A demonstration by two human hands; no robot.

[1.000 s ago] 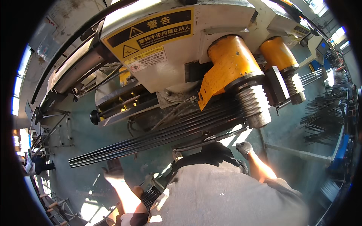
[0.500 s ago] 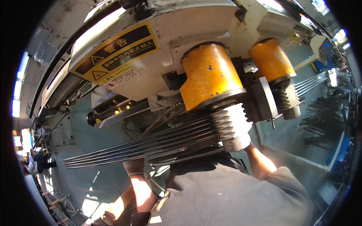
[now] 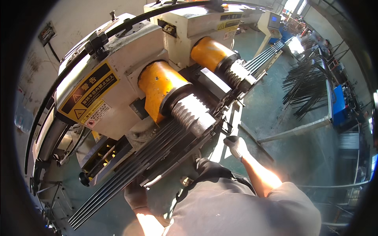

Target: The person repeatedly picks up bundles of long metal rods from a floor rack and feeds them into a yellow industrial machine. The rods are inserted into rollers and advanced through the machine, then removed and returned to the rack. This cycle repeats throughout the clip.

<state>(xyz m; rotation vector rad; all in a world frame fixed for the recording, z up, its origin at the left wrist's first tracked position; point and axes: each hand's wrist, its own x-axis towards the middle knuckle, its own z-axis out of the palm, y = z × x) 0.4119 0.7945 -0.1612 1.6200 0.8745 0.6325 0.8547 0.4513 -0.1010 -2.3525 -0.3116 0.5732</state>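
Observation:
Several long dark metal rods [image 3: 104, 195] run diagonally to the grooved metal roller [image 3: 193, 112] below the nearer orange housing [image 3: 161, 84] of a cream machine. My left hand [image 3: 136, 194], in a dark-looking glove, is under the rods near their middle; its fingers are hidden behind them. My right hand [image 3: 236, 146], in a pale glove with dark fingertips, is right of the roller's end, apart from the rods. Its fingers look curled together, and nothing shows in them. A second grooved roller [image 3: 238, 74], under another orange housing [image 3: 212, 51], has rods leading off to the far right.
A black hose [image 3: 65, 69] arches over the machine. Right of it, a large pile of dark rods [image 3: 307, 80] lies beside a pale metal rail [image 3: 293, 130] and a blue box-like part [image 3: 339, 101]. A control box [image 3: 271, 19] stands at the back.
The view has swung, so the machine appears shifted left and the rods slope more steeply. My right hand, formerly hidden behind the roller, now shows to its right. My left hand stays under the rods.

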